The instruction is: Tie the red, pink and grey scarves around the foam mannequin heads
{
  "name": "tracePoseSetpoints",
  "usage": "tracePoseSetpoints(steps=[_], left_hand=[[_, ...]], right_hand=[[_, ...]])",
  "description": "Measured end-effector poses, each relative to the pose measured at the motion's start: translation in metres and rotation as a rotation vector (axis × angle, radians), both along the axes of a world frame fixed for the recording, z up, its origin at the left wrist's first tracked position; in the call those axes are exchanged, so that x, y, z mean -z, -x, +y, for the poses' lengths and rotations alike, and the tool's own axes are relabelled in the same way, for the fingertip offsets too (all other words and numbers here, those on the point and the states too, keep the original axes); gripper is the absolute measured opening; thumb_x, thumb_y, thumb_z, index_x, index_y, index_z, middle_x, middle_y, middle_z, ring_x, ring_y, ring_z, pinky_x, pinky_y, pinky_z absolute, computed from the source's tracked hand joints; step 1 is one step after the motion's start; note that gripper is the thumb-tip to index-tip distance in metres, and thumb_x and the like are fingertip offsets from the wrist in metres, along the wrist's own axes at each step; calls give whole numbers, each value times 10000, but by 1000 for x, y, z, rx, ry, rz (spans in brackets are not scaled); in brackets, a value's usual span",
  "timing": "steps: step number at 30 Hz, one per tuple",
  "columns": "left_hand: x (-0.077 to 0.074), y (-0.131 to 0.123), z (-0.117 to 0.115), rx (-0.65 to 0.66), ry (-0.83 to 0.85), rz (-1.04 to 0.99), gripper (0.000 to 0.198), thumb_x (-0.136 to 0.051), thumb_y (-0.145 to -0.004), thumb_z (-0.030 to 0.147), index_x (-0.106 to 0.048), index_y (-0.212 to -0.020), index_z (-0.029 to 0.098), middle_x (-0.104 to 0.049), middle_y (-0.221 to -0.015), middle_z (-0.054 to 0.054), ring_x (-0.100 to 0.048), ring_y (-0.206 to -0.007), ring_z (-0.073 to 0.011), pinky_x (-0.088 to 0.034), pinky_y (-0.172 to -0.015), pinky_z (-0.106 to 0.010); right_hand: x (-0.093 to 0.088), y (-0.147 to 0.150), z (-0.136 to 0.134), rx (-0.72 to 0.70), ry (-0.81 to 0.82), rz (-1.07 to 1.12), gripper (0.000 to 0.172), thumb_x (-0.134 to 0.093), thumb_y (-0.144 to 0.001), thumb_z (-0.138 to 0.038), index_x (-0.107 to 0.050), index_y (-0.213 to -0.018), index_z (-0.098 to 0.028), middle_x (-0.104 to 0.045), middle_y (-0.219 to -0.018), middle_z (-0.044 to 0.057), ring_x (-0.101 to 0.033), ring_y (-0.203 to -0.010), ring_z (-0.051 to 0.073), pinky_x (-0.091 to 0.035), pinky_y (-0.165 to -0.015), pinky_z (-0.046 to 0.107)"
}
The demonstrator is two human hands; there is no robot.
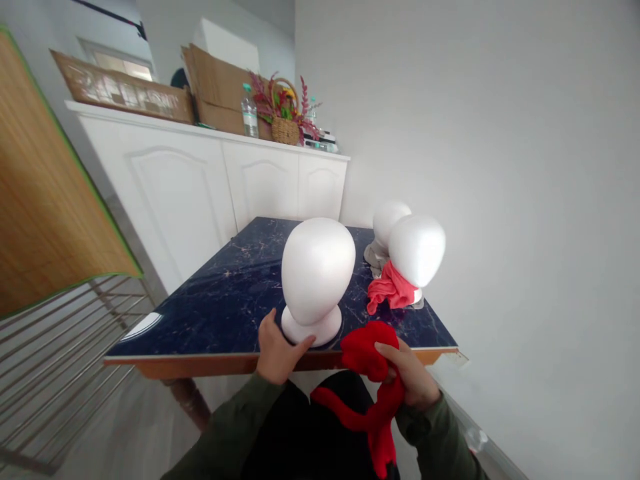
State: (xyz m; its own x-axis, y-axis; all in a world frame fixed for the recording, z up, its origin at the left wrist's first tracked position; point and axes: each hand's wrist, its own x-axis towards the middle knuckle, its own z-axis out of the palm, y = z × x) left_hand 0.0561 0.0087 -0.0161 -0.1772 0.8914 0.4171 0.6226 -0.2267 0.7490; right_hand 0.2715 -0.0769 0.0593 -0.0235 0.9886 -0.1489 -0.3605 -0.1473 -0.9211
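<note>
A white faceless mannequin head (319, 270) stands upright on its round base near the front edge of the dark blue table (225, 280). At the left side of that base is my left hand (280, 350), thumb and fingers spread, the thumb tip against the front rim. My right hand (413, 373) grips a bright red scarf (373, 350) between thumb and fingers, right of the base. Part of the scarf is bunched up at the table edge, and its loose lengths hang down over my lap.
Two more white mannequin heads, a nearer one (417, 250) and one behind (390, 222), stand by the right wall. Coral-red cloth (390, 288) and grey cloth (375, 257) lie around their necks. White cabinets (175, 187) hold cardboard boxes, a bottle (249, 113) and a flower basket (285, 130).
</note>
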Motion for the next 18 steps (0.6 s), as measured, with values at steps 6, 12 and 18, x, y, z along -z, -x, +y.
tracePoseSetpoints(steps=[6,12,18], left_hand=[[-19,9,-84,612,12,46,799,-690,-627,414,-292,-1296,234,-429,-1280,-137,-426,-1174,-319,-342,-1006,-471],[-67,0,-64,786,310,11,517,-596,-694,272,-495,-1194,185,-636,-832,-31,-583,-730,-175,-472,-712,-300],[-75,35,-53,720,382,-134,226,-459,-728,327,-621,-691,175,-641,-692,-36,-574,-666,-182,-460,-633,-298]], right_hand=[[9,29,5,-275,-63,-36,254,-669,-679,-308,-575,-845,-140,-501,-552,-54,-302,-387,17,-213,-369,148],[11,42,10,-312,-113,-113,299,-658,-699,-329,-592,-929,-149,-555,-605,-38,-327,-393,19,-234,-380,155],[11,11,11,-163,-97,-296,275,-605,-744,-413,-551,-706,-145,-516,-521,-44,-300,-346,15,-210,-353,163]])
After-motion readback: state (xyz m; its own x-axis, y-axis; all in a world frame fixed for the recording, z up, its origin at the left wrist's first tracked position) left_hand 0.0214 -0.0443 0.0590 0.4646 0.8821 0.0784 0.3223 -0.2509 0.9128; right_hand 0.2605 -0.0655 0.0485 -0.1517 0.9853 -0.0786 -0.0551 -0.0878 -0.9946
